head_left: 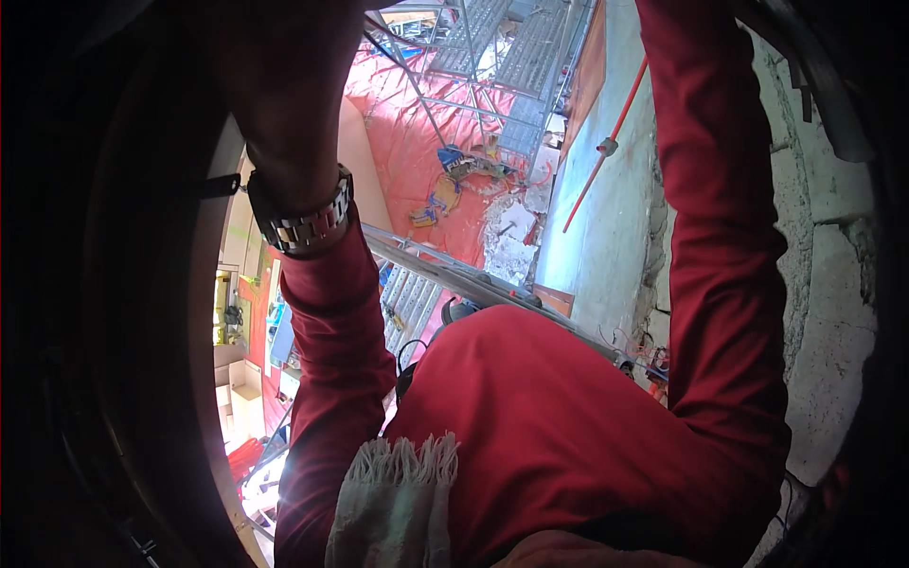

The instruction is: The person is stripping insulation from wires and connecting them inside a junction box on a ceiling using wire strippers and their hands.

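My left hand [292, 104] is raised toward the top edge, in deep shadow. Its fingers are too dark or too far out of the picture to make out, so whatever it may touch is hidden. A metal link watch [308, 223] circles that wrist, just above the end of the red sleeve [331, 293]. My right arm [720, 189], also in red, reaches up past the top edge, and its hand lies outside the picture. Near that arm, a dull grey curved pipe-like piece [838, 104] hangs at the upper right.
Far below, metal scaffolding [473, 47] stands over red sheeting [388, 161] strewn with rubble [511, 227]. Close beneath me is a perforated metal platform [412, 298] with a rail [454, 275]. A thin orange-red rod [585, 189] crosses the pale wall [606, 246]. Rough blockwork [828, 312] rises at right.
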`<state>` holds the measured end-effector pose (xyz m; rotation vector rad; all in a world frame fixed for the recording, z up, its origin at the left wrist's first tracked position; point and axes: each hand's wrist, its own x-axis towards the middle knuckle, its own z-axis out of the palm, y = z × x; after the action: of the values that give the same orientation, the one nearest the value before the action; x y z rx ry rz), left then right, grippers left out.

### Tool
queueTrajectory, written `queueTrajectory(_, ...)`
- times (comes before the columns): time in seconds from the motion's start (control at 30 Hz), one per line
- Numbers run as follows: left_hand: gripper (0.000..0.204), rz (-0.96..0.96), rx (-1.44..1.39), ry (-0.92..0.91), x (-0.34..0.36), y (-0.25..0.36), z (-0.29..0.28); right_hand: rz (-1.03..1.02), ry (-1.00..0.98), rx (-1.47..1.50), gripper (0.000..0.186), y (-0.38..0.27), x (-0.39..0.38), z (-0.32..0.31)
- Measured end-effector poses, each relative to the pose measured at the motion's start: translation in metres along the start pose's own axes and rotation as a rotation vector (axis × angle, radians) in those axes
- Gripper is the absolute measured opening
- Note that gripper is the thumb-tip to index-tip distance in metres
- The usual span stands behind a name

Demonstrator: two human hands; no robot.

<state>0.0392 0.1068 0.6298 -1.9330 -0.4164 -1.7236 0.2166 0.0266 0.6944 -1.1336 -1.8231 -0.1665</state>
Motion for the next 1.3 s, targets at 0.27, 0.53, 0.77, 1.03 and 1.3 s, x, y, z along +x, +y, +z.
queueTrajectory(0.27,0.030,-0.038,-0.095,-0.085,0.009,-0.005,-0.009,-0.164,-0.023,-0.148,0.030,-0.005,0.003,0.011)
queueTrajectory(0.53,0.032,-0.179,-0.051,-0.197,0.011,0.001,-0.004,-0.409,0.082,-0.522,0.035,-0.007,0.006,-0.017)
queueTrajectory(0.77,0.040,0.632,0.288,0.159,-0.006,-0.073,0.021,-0.738,0.238,-0.867,0.039,0.001,0.003,-0.016)
queueTrajectory(1.03,0.034,0.275,0.075,-0.150,0.001,-0.017,-0.015,-0.220,-0.017,-0.386,0.031,-0.017,0.012,-0.025)
queueTrajectory(1.3,0.029,0.069,-0.394,-0.081,0.010,-0.011,-0.022,-0.289,0.167,-0.291,0.029,-0.001,0.032,0.009)
